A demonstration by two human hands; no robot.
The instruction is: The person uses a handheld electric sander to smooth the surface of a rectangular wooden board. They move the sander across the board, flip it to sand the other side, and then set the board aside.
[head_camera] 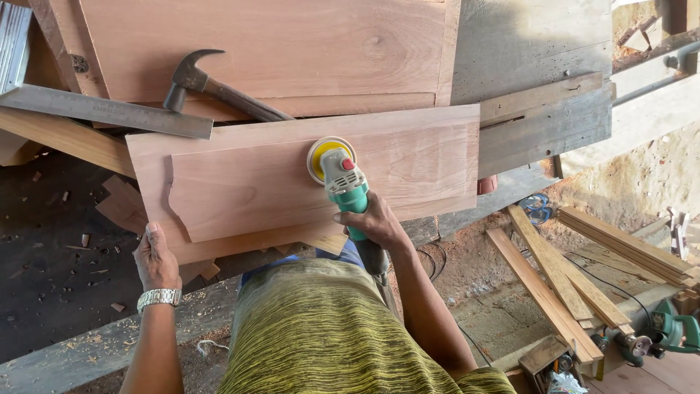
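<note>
A reddish wooden board lies flat on a larger board on the workbench. My right hand grips the green body of a handheld sander. Its yellow disc rests on the top board near the middle. My left hand, with a metal watch on the wrist, presses down on the lower left corner of the larger board, fingers flat.
A claw hammer and a steel ruler lie on a wooden panel behind the boards. Loose planks and another green power tool are on the floor at right. Wood chips litter the dark surface at left.
</note>
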